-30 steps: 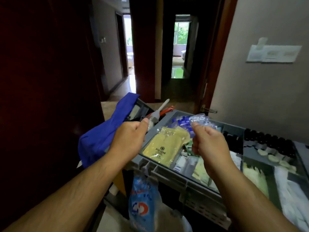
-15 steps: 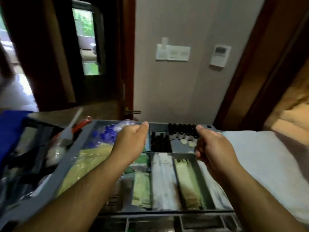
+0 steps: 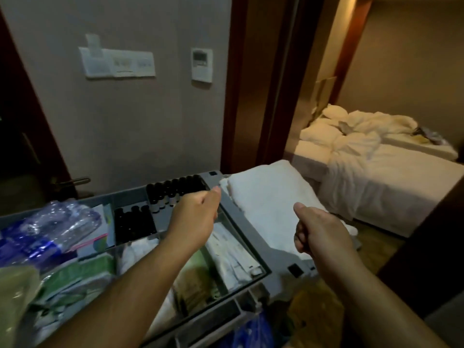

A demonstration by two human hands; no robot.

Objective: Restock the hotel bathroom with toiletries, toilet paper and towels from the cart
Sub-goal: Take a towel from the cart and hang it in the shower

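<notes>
A person's left hand [image 3: 195, 217] and right hand [image 3: 319, 232] hung over the cart [image 3: 281, 257], fingers curled, nothing visibly held. The folded towels [image 3: 271, 204] lay just beyond the right hand, which was nearer. Their long axis ran away from the person.

Right hand [image 3: 320, 236] now over towels [image 3: 266, 197]

Looking at bottles [image 3: 175, 189] sitting at the back of the tray [image 3: 125, 197], packets [image 3: 231, 257] lying in front, towels [image 3: 271, 204] just right, bed [image 3: 391, 177] beyond.
</notes>
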